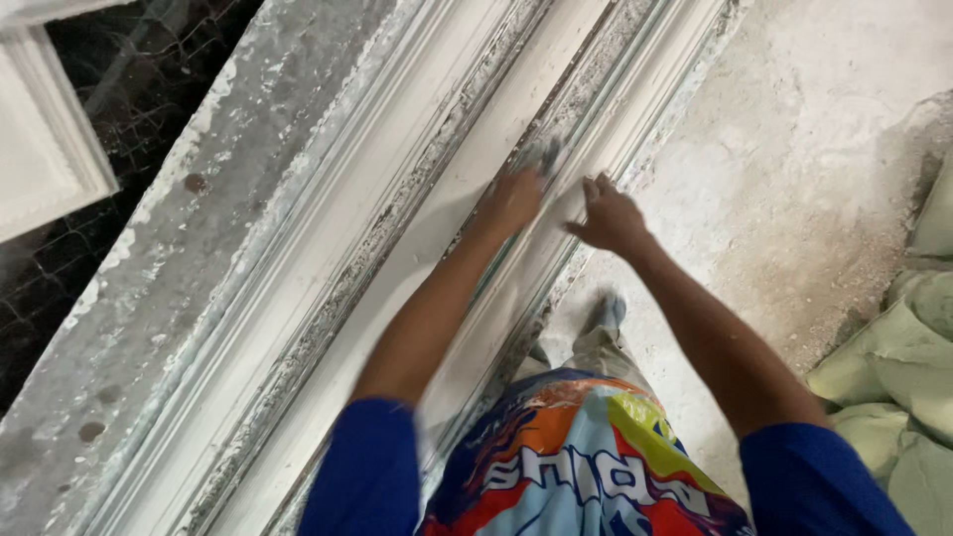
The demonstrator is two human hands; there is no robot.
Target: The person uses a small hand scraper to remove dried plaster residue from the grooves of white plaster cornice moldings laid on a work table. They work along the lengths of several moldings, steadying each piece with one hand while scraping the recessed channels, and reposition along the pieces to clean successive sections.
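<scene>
Moulding (476,189), a long white plaster strip with stepped ridges, lies in a grey, plaster-crusted mould (199,258) and runs diagonally beneath both hands from lower left to upper right. The left hand (511,199) lies palm-down on the moulding's flat middle band, fingers pointing up the strip; something grey and blurred shows at its fingertips (544,159), and whether the hand is pinching it or merely pressing flat cannot be told. The right hand (611,216) rests just beside the left, on the ridged edge (635,119) of the moulding nearest the person, with fingers loosely spread, thumb pointing toward the left hand, and nothing held. Beyond the left hand, across the mould, lies a dark floor (149,60), with a white panel (40,139) on it at far left. On the right hand's outer side is a dusty pale floor (794,149), and further out, at the frame edge, pale green sacks (903,367). Below the hands, blue sleeves (367,467) and a multicoloured shirt (576,467) show, with one shoe (608,313) on the floor beside the mould.
</scene>
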